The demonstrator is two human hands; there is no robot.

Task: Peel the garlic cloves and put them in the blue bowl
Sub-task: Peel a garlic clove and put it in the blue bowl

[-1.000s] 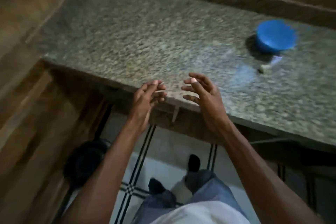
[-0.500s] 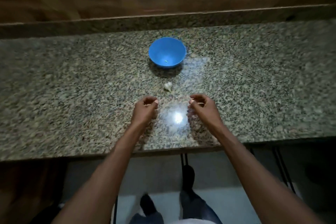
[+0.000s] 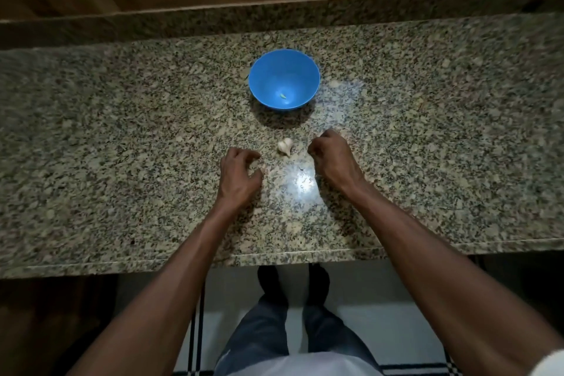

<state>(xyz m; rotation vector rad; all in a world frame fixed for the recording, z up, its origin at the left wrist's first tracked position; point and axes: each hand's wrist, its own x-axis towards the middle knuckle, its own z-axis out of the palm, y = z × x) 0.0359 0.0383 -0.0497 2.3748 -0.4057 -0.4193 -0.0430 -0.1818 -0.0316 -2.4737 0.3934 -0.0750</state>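
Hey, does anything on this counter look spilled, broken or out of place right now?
Nothing stands out. The blue bowl sits upright on the granite counter with one small pale-green bit inside. The garlic lies between the left hand and right hand, touched by neither. The bright patch near them is only glare.

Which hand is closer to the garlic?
The right hand. Its knuckles sit just beside the garlic on the counter, while the left hand is lower down and a bit farther away. Neither touches it.
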